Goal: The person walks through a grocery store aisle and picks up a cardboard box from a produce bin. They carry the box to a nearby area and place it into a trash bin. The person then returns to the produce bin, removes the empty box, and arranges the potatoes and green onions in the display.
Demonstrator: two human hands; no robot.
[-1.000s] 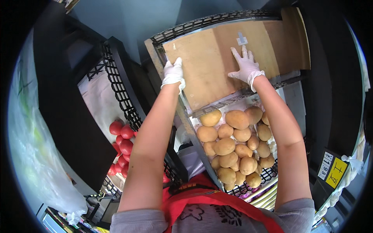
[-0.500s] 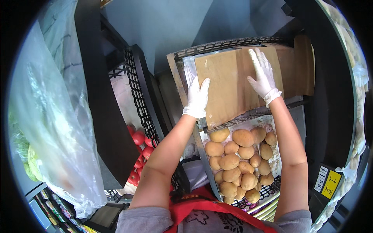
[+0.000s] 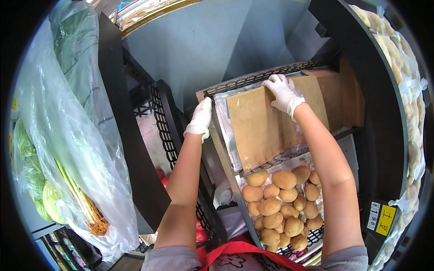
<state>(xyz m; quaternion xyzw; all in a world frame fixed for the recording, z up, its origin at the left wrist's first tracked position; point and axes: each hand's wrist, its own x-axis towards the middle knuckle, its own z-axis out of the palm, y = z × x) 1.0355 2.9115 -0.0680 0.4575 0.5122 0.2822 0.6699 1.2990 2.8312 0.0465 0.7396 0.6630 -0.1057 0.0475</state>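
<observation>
- Right hand, gloved white, grips the far edge of the cardboard sheet.
- Left hand clasps the black wire crate corner beside it.
- Potatoes lie below both hands.

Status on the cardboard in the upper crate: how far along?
Done: the flat brown cardboard sheet lies in the black wire crate. In hand: the white-gloved right hand grips its far edge; the gloved left hand rests at the crate's left corner. Left: releasing it. The brown potatoes below look untouched.
</observation>
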